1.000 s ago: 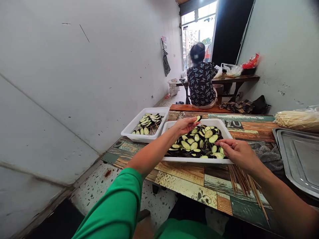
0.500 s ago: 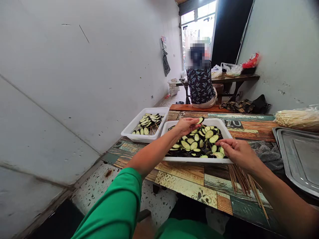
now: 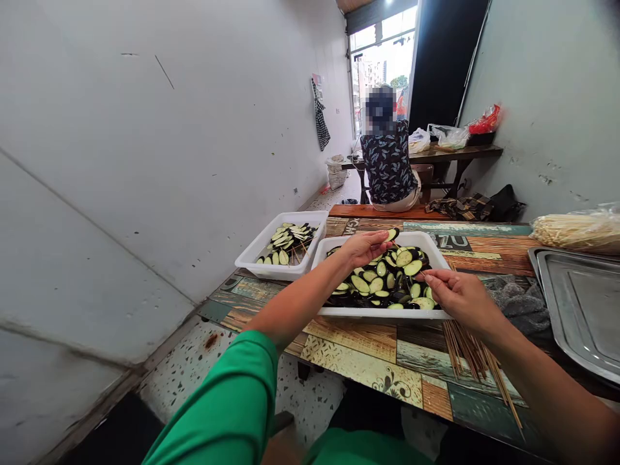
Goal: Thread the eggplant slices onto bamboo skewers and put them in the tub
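Note:
My left hand (image 3: 367, 247) is closed on an eggplant slice (image 3: 392, 234), held above the back of a white tub (image 3: 382, 312). Loose eggplant slices (image 3: 361, 284) with dark skin and pale flesh fill this tub. My right hand (image 3: 453, 290), at the tub's right side, pinches a thin wooden skewer (image 3: 421, 276) that points up toward the slice. Whether its tip is in the slice I cannot tell. To the left, a second white tub (image 3: 252, 258) holds skewered eggplant slices (image 3: 289, 239). Below my right hand lies a bunch of bamboo skewers (image 3: 467, 349).
Grey cloth (image 3: 518, 302) and metal trays (image 3: 581, 303) lie to the right, with bagged enoki mushrooms (image 3: 576, 232) behind them. A person (image 3: 389, 165) sits on a bench beyond the table (image 3: 358, 345), back turned. A wall (image 3: 145, 161) runs along the left.
Both hands keep nearly the same place and grip. The view has shifted slightly, and the slice in my left hand has moved a little.

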The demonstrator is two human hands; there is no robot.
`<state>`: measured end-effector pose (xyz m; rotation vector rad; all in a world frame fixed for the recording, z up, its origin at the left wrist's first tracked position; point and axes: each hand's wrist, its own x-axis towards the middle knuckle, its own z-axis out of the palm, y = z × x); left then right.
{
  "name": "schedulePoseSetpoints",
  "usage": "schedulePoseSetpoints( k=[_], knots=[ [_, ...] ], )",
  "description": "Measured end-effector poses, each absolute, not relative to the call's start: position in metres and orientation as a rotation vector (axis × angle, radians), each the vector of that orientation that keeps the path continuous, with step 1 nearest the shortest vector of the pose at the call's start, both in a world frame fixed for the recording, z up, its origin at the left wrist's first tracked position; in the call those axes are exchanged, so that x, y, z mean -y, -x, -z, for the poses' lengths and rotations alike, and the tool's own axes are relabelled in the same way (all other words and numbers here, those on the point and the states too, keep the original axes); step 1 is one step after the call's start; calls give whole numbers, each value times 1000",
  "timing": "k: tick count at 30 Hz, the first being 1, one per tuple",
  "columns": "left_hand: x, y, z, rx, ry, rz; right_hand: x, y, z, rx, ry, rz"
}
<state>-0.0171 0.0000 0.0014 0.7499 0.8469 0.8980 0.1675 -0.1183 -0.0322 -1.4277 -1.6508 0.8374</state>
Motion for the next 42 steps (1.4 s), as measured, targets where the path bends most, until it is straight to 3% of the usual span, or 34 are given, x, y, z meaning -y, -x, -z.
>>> schedulePoseSetpoints(
  k=[13, 42],
  knots=[
    [1, 10, -3, -913, -724, -1014, 122, -164, 24, 1719, 1440, -609],
    [-2, 23, -8, -862, -606, -992, 126, -163, 22, 1695, 1414, -665]
  ],
)
